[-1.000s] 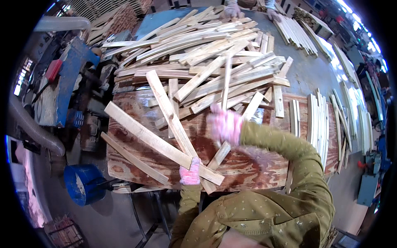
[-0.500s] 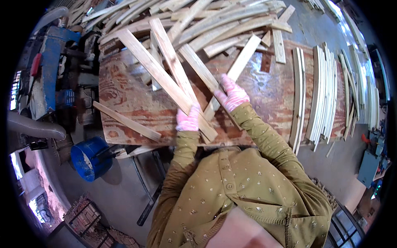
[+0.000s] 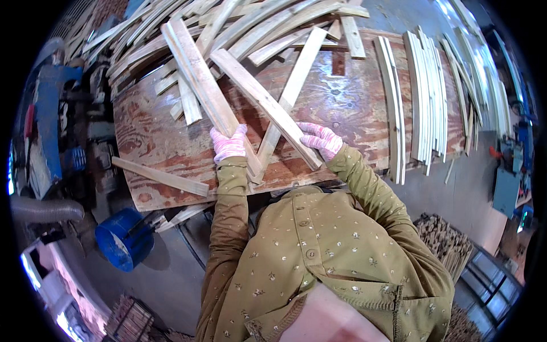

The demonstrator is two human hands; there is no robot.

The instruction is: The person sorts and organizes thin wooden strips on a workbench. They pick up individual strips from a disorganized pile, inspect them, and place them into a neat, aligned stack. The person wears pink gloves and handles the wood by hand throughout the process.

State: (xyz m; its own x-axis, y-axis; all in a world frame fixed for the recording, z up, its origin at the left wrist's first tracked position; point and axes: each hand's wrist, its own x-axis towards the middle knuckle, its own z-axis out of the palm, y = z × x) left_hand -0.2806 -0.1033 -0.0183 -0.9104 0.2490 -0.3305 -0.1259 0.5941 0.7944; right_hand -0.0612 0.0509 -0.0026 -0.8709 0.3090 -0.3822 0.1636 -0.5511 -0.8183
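My left hand point(image 3: 229, 142), in a pink-and-white glove, is closed around two wooden slats point(image 3: 199, 77) lying lengthwise together. They slant away to the far left, toward the pile. At the right edge of another slat point(image 3: 262, 102), near its close end, my gloved right hand point(image 3: 322, 140) has its fingers bent against the wood; part of its grip is hidden. A paler slat point(image 3: 296, 74) passes underneath, crossing it on the worn plywood table point(image 3: 353, 122).
A large heap of slats point(image 3: 268, 28) covers the table's far side. One loose slat point(image 3: 162, 176) lies near left. Rows of slats point(image 3: 421, 97) stand along the right. A blue bucket point(image 3: 124, 239) is on the floor beside a blue machine point(image 3: 48, 122).
The two slats at my left hand were fanned apart and now lie together. My right hand has shifted toward the near end of its slat. The view has also shifted.
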